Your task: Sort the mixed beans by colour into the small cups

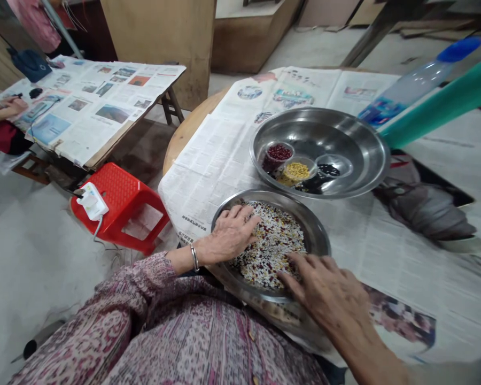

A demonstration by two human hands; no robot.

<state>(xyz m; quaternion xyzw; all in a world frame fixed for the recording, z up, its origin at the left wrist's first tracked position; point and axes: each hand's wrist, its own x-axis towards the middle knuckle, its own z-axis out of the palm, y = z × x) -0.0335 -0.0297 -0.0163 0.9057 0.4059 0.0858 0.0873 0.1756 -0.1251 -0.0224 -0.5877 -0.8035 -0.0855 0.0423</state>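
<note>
A shallow steel basin [318, 230] holds a spread mix of white grains with red, yellow and dark beans [274, 240]. My left hand [234, 232], a bangle at its wrist, lies over the basin's left side with fingers apart on the mix. Over the right rim reaches my right hand [328, 283], its thumb and fingertips at the mix and slightly blurred. Neither hand grips anything I can see. Behind, a larger steel basin [356, 144] contains small clear cups of red beans [279, 152], yellow beans [296, 170] and black beans [328, 170].
Newspaper [216, 155] covers the round table. At its right stand a blue-capped bottle [409, 85], a green tube-like object [444, 104] and a crumpled grey bag [425, 208]. A red stool [116, 203] bears a power strip [92, 200]. Another person's arm [4, 111] rests at the left table.
</note>
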